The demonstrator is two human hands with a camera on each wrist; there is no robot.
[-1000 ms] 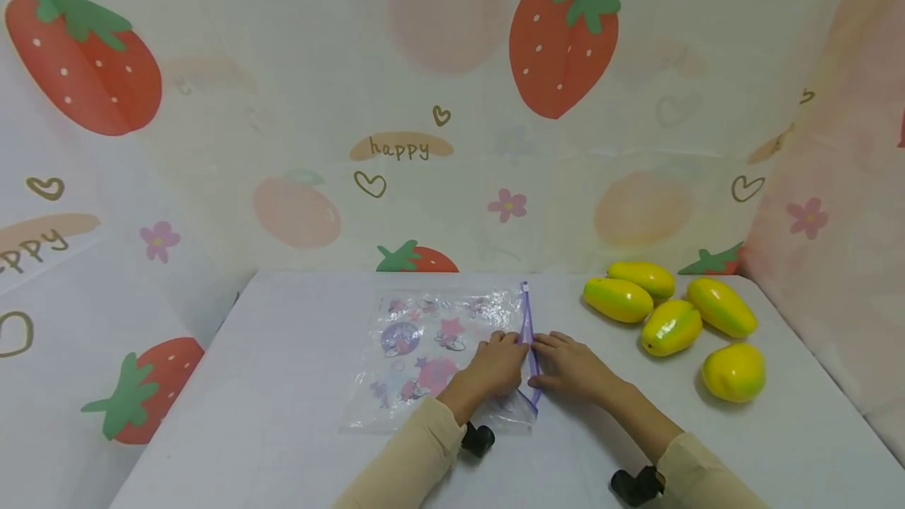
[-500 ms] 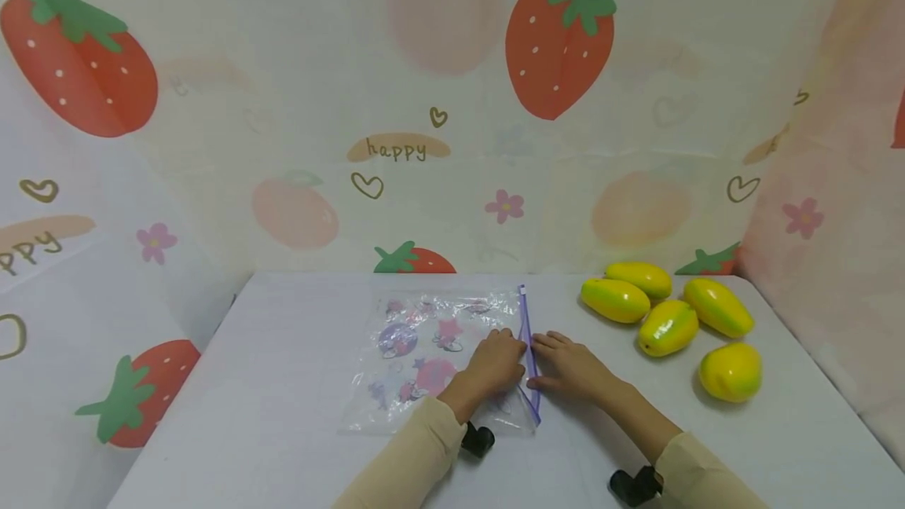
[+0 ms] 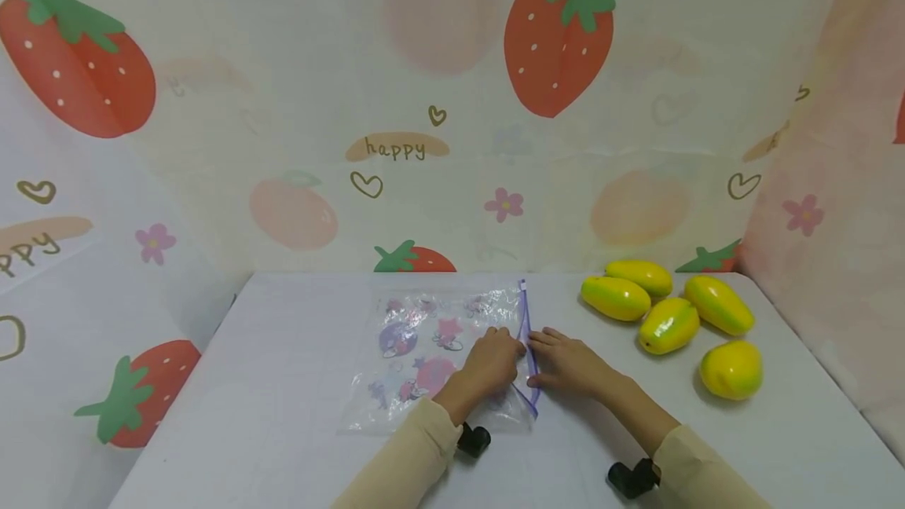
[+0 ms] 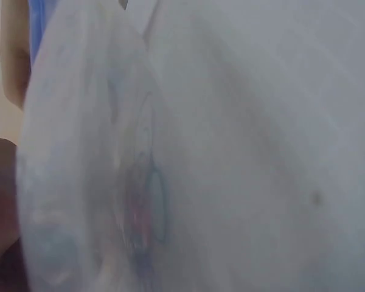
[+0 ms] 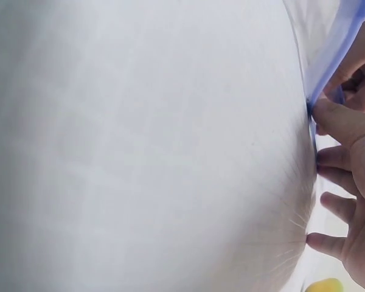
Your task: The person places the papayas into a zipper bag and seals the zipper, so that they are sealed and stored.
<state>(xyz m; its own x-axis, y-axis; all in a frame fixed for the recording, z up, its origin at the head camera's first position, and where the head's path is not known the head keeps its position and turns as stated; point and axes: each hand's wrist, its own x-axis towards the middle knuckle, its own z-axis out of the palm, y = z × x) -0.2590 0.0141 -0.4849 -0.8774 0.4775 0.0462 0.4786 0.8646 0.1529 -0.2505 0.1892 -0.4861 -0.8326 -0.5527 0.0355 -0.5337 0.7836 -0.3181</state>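
Note:
A clear zip bag with pink and purple prints lies flat, its purple-edged mouth facing right. My left hand has curled fingers pinching the upper layer near the mouth, and the two purple edges part there. Beside it, my right hand rests with spread fingers at the outer edge. In the right wrist view the thumb and fingertips of the right hand touch the purple strip and the white surface. Blurred clear plastic fills much of the left wrist view, concealing the left fingertips.
Several yellow-green fruits lie at the right back of the white table. A printed cloth backdrop stands behind and at both sides. Black wrist devices sit below both wrists.
My left hand has shifted slightly left with the upper layer, and the gap between the purple edges looks wider. The right hand has hardly moved.

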